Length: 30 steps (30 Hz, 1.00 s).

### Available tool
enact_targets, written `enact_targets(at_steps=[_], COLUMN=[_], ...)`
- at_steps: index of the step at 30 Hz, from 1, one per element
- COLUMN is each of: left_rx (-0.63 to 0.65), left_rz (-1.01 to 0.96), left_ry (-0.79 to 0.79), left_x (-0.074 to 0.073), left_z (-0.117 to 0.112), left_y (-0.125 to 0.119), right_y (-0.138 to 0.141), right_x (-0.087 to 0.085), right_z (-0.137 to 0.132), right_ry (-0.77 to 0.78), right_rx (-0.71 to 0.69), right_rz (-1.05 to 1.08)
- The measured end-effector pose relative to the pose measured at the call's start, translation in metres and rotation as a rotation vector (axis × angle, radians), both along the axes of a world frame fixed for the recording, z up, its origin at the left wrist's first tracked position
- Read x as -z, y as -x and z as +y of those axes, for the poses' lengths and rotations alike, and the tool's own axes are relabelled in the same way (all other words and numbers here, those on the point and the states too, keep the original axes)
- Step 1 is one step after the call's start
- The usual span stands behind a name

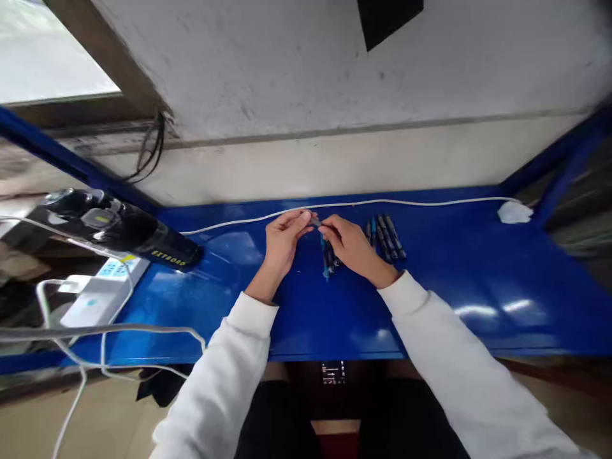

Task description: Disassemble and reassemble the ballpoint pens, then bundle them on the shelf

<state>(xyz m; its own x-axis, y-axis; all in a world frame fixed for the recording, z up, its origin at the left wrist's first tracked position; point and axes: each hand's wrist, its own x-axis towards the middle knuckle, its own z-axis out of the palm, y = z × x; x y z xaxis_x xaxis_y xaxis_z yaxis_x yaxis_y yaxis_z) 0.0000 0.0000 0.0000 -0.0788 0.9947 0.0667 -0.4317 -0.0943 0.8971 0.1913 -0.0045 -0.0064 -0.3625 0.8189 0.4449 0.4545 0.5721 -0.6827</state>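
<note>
My left hand point(283, 243) and my right hand point(352, 247) come together above the blue shelf, thumbs and fingertips pinched. Between them is a short dark piece that looks like part of a pen point(316, 222); the fingers cover most of it. Partly under my right hand lie a few pens point(327, 260), one with a bright blue end. Just right of that hand, several dark pens point(389, 237) lie side by side, slanting, with a blue one among them.
A white cable point(406, 203) runs along the back of the blue shelf point(459, 274). At left stand a black bottle-shaped object point(165, 245) and a white power strip point(108, 290) with tangled cords. A crumpled white piece point(515, 211) lies at the back right. A lit phone screen point(333, 371) shows below the front edge.
</note>
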Motion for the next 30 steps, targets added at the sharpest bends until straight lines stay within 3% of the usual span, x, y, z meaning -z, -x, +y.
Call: enact_targets(at_steps=[8,14,30], left_rx=[0.002,-0.010,-0.081], left_rz=[0.021,0.031,-0.085], left_ry=[-0.009,0.001,0.003], left_x=[0.001,0.001,-0.003], left_z=[-0.002,-0.002,0.003], left_y=[0.000,0.001,0.016], right_y=[0.001,0.001,-0.001], right_x=[-0.002,-0.007,-0.008], right_z=[-0.006,-0.006,-0.006], right_ry=[0.005,0.013,0.002], right_rx=[0.094,0.044,0.089], right_rz=[-0.094,-0.097,-0.146])
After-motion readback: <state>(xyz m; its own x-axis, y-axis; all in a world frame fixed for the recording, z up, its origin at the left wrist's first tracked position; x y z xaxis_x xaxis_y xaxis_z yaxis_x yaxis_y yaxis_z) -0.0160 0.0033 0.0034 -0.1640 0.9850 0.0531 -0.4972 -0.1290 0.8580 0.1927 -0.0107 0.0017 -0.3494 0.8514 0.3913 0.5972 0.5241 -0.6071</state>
